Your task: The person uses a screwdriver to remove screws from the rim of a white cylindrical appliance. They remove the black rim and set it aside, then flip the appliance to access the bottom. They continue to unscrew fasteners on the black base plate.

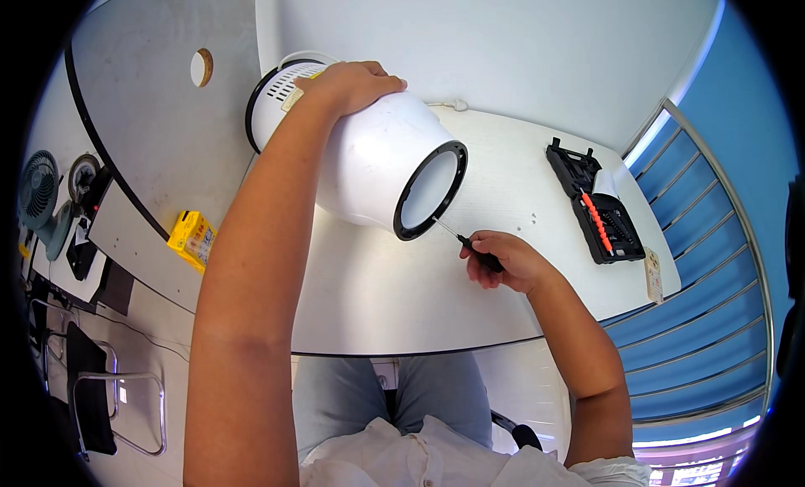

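Note:
A white rounded appliance housing (pixel 365 168) lies on its side on the white table (pixel 503 168). Vent slots show at its far left end, and a black ring (pixel 457 181) rims its open right end. My left hand (pixel 356 86) grips the housing from above, its fingers curved over the top. In my right hand (pixel 507 260) is a screwdriver (pixel 482 256) with a black handle. Its thin shaft points up and left, with the tip at the lower edge of the black ring. Whether the tip sits in a screw is too small to tell.
An open black tool case (pixel 599 206) with an orange flexible shaft (pixel 597 222) lies at the right. Several tiny pieces (pixel 527 221) lie before it. A yellow box (pixel 193 238) stands at the left. Beyond the right edge runs a metal railing (pixel 738 210). A white plug (pixel 458 105) lies behind.

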Available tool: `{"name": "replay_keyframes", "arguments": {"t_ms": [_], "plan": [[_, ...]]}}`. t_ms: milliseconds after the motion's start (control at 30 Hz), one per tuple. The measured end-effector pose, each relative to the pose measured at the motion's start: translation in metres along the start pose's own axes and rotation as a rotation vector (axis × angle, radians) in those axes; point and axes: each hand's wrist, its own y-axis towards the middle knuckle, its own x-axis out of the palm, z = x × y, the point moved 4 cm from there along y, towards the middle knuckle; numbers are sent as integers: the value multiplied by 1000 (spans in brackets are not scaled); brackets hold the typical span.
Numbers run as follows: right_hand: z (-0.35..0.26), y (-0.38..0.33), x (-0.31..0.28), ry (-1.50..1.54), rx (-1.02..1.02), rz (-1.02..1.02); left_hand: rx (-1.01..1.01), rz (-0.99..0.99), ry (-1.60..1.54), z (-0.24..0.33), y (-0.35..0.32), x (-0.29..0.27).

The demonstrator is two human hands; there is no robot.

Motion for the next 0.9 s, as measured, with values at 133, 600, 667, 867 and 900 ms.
{"name": "replay_keyframes", "arguments": {"t_ms": [133,600,667,867,900], "plan": [[11,7,-6,34,-59,-35,6,9,0,1,-1,0],[5,-7,17,-1523,-1094,760,-17,2,13,2,-1,0],[-1,-9,13,-1045,-713,662,-19,2,13,-1,0,0],[10,7,-9,-185,-57,214,-12,-26,20,5,-3,-3],[10,7,-7,-70,-8,158,-10,-24,18,5,-4,-2]]}}
